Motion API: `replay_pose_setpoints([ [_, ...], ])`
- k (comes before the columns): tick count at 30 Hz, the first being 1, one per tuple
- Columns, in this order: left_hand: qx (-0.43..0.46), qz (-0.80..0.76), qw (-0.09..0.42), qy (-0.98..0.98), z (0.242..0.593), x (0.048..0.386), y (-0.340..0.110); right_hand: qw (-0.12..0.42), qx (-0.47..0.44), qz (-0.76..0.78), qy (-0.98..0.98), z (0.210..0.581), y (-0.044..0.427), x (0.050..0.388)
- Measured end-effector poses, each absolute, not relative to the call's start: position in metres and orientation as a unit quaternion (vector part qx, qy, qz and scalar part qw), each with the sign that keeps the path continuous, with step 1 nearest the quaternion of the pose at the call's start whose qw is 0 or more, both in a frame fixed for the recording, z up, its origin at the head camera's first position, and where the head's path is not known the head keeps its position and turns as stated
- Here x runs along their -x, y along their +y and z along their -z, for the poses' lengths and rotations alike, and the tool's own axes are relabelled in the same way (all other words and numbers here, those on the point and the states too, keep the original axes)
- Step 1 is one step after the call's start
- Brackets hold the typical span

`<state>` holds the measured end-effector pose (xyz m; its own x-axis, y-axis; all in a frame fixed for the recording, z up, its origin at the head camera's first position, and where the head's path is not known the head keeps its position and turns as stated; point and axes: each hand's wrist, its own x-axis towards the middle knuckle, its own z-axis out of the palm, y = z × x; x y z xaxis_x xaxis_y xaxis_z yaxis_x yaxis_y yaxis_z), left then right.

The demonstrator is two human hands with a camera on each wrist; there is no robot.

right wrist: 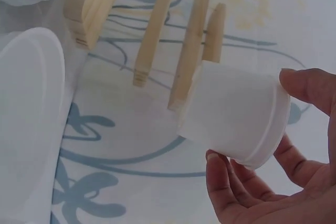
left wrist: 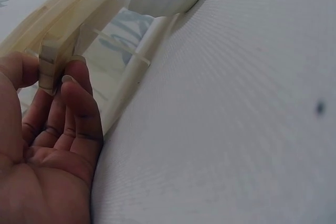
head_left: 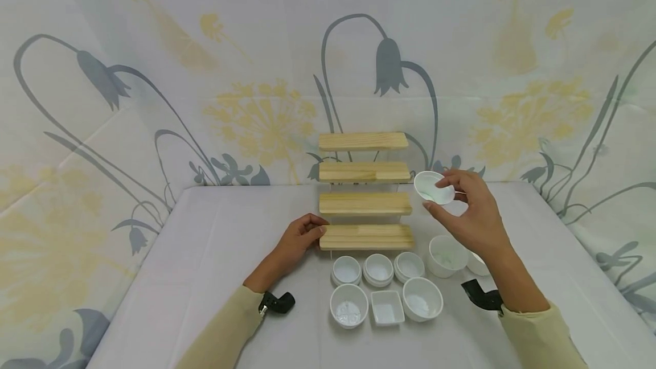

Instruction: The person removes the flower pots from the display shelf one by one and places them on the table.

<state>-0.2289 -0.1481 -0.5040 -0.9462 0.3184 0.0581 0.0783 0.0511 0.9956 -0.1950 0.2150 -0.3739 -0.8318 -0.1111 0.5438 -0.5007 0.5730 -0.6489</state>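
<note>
A four-tier display rack with pale wooden shelves [head_left: 365, 204] stands in the middle of the table. My left hand [head_left: 301, 238] pinches the left end of its lowest shelf [left wrist: 55, 56], thumb on one face and fingers on the other. To the right of the upper shelves, my right hand [head_left: 472, 205] holds a small white bowl [head_left: 430, 188] in the air by its rim. In the right wrist view this bowl [right wrist: 231, 111] is tilted on its side, with thumb and fingers around its rim end. The shelves appear bare.
Before the rack stand three small round white bowls [head_left: 378, 268], and nearer me two larger ones [head_left: 349, 307] flank a square white dish [head_left: 387, 308]. Another white bowl [head_left: 445, 261] is below my right hand, with one more [head_left: 479, 265] partly behind my wrist. A patterned cloth [head_left: 266, 44] hangs behind.
</note>
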Motion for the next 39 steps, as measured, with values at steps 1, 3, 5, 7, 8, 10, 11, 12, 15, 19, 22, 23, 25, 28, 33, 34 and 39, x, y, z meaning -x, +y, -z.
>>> replay_pose_setpoints([
  [1, -0.137, -0.675, 0.089, 0.719, 0.504, 0.229, -0.148, 0.230, -0.175, -0.424, -0.858, 0.374, 0.217, 0.194],
  [3, -0.135, -0.676, 0.090, 0.718, 0.505, 0.230, -0.148, 0.231, -0.169, -0.419, -0.861, 0.374, 0.221, 0.193],
  [5, -0.134, -0.676, 0.091, 0.719, 0.506, 0.230, -0.148, 0.231, -0.165, -0.418, -0.863, 0.375, 0.224, 0.191],
  [7, -0.135, -0.676, 0.092, 0.718, 0.507, 0.230, -0.148, 0.231, -0.161, -0.417, -0.864, 0.375, 0.228, 0.190],
  [8, -0.136, -0.677, 0.093, 0.717, 0.507, 0.231, -0.148, 0.232, -0.160, -0.416, -0.865, 0.375, 0.229, 0.189],
  [10, -0.136, -0.680, 0.096, 0.714, 0.507, 0.231, -0.147, 0.232, -0.155, -0.415, -0.866, 0.377, 0.233, 0.188],
  [11, -0.137, -0.681, 0.098, 0.713, 0.507, 0.231, -0.147, 0.232, -0.153, -0.412, -0.868, 0.378, 0.235, 0.188],
  [12, -0.137, -0.682, 0.098, 0.712, 0.507, 0.231, -0.147, 0.233, -0.150, -0.409, -0.869, 0.379, 0.237, 0.187],
  [15, -0.137, -0.682, 0.098, 0.712, 0.507, 0.231, -0.146, 0.235, -0.145, -0.399, -0.874, 0.383, 0.243, 0.186],
  [19, -0.138, -0.677, 0.094, 0.716, 0.507, 0.231, -0.146, 0.233, -0.136, -0.387, -0.882, 0.387, 0.249, 0.184],
  [22, -0.140, -0.676, 0.095, 0.717, 0.507, 0.231, -0.146, 0.229, -0.135, -0.386, -0.883, 0.388, 0.253, 0.182],
  [23, -0.140, -0.675, 0.095, 0.718, 0.507, 0.231, -0.146, 0.228, -0.134, -0.385, -0.884, 0.388, 0.254, 0.181],
  [25, -0.140, -0.674, 0.096, 0.719, 0.507, 0.231, -0.146, 0.229, -0.134, -0.386, -0.883, 0.388, 0.257, 0.179],
  [28, -0.139, -0.673, 0.095, 0.720, 0.507, 0.231, -0.147, 0.233, -0.131, -0.385, -0.883, 0.390, 0.263, 0.178],
  [33, -0.136, -0.670, 0.093, 0.724, 0.507, 0.231, -0.147, 0.234, -0.123, -0.386, -0.884, 0.391, 0.273, 0.177],
  [34, -0.135, -0.670, 0.093, 0.724, 0.507, 0.231, -0.148, 0.234, -0.122, -0.384, -0.885, 0.390, 0.275, 0.177],
  [39, -0.136, -0.670, 0.094, 0.723, 0.507, 0.230, -0.148, 0.217, -0.111, -0.371, -0.896, 0.385, 0.285, 0.176],
])
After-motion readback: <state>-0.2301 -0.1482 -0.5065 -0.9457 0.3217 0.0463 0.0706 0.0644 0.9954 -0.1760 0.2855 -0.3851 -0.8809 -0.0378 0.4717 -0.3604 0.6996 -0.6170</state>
